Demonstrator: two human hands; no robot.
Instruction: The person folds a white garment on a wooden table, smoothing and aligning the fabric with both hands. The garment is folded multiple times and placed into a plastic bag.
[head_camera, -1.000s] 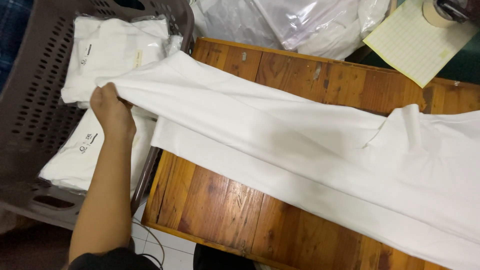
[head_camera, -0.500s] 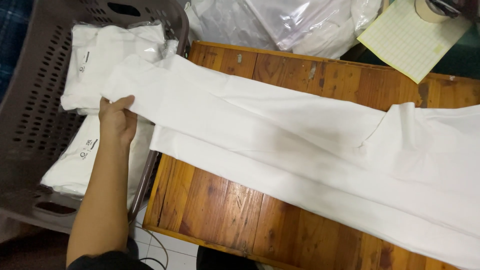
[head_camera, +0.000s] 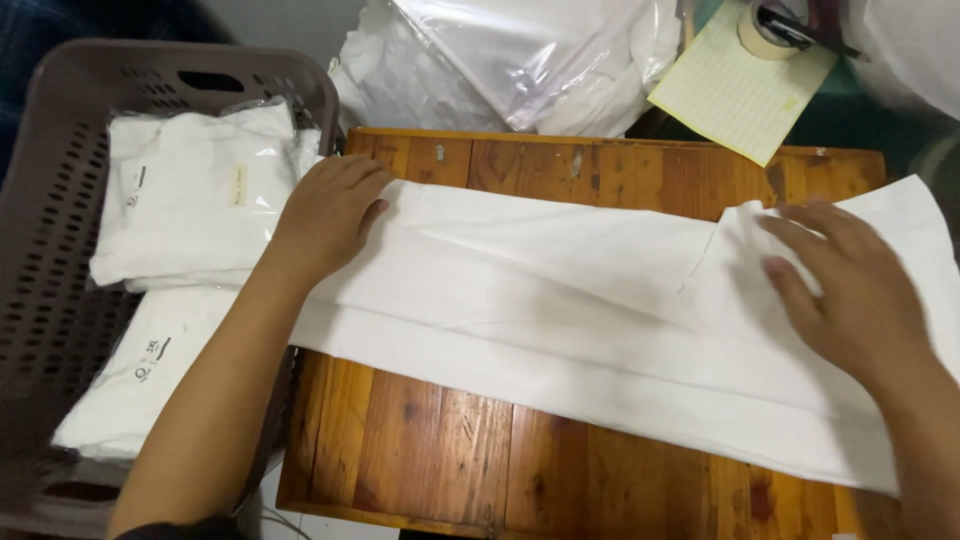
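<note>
Here, your left hand (head_camera: 325, 215) lies flat and open on the left end of the white garment (head_camera: 560, 300), fingers spread, grasping nothing. Your right hand (head_camera: 850, 290) rests open, palm down, on the garment's right part, just beside a folded edge. The garment is stretched lengthwise across the wooden table (head_camera: 450, 450), folded into a long band. To the left stands a brown plastic basket (head_camera: 50, 300) holding bagged white garments (head_camera: 190, 190). At the far side lie clear plastic bags (head_camera: 510, 60), a yellow lined pad (head_camera: 740, 90) and a tape roll (head_camera: 765, 35).
</note>
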